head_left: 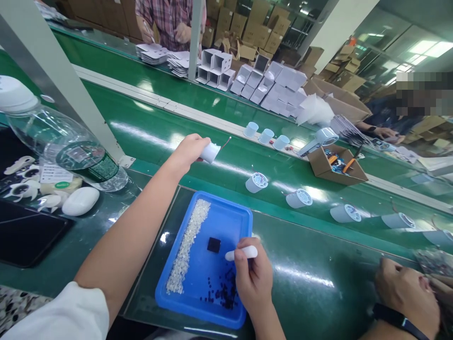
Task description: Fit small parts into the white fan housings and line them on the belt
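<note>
- Reaching out over the green belt (148, 127), the left hand (189, 150) is clamped round a small white cup (210, 152).
- right hand (253, 278) pinches a white stick (241, 254) over the blue tray (231, 217), fingers closed on it.
- tray's got white beads (187, 245) and dark bits (222, 293).

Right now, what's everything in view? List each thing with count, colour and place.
Tray: one, blue, near bench.
Small beads: a strip, whitish, tray's left side.
Square block: one, dark, tray middle.
Round housings: at least four, pale, lying along the green belt.
Cups: three, pale blue, far belt edge.
Bottle: one, clear, far left.
Co-worker's hand: one, lower right.
Left hand: holds a white housing.
Right hand: holds a white stick.
</note>
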`<action>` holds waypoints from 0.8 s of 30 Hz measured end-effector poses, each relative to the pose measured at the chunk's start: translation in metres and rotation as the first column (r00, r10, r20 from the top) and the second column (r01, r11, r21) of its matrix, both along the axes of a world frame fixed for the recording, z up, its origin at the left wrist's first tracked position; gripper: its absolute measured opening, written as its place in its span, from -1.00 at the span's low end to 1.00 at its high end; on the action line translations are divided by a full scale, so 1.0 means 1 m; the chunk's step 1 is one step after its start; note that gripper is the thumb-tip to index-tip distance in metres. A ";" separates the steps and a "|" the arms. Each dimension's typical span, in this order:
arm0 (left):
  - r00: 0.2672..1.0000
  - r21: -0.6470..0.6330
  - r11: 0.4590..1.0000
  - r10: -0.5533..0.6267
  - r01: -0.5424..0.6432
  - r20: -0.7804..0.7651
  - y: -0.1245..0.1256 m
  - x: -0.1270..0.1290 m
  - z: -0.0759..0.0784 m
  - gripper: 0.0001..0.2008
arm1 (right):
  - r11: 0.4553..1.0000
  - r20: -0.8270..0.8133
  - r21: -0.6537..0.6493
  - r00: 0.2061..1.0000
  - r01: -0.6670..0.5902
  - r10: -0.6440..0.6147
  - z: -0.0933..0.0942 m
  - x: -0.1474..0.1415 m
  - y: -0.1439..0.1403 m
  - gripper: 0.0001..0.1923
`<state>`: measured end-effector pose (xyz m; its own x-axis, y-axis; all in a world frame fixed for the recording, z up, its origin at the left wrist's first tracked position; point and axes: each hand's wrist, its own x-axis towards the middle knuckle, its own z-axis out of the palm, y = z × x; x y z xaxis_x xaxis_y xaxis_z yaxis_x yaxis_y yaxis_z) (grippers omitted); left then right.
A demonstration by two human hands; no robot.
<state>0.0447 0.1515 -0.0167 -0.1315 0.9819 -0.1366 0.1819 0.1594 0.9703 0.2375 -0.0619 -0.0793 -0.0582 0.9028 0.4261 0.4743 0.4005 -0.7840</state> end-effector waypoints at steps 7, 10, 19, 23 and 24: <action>0.836 -0.014 0.998 0.055 -0.057 0.546 -0.002 0.000 0.012 -0.82 | 0.992 0.090 0.077 0.992 -0.096 0.089 0.008 -0.002 0.003 -0.96; 0.832 0.024 0.999 0.021 -0.042 0.555 -0.009 0.006 0.019 -0.79 | 0.989 0.056 0.023 0.987 -0.149 0.148 0.012 -0.008 0.007 -0.94; 0.822 0.049 0.979 -0.191 0.196 0.536 -0.036 0.031 0.040 -0.78 | 0.961 -0.396 0.141 0.903 0.239 -0.166 0.042 -0.017 0.024 -0.89; 0.864 0.084 0.953 -0.300 0.292 0.404 -0.050 0.038 0.050 -0.73 | 0.950 -0.475 0.112 0.855 0.292 -0.206 0.059 -0.018 0.039 -0.86; 0.873 0.096 0.945 -0.326 0.313 0.363 -0.053 0.039 0.052 -0.71 | 0.949 -0.484 0.106 0.850 0.296 -0.210 0.061 -0.018 0.042 -0.87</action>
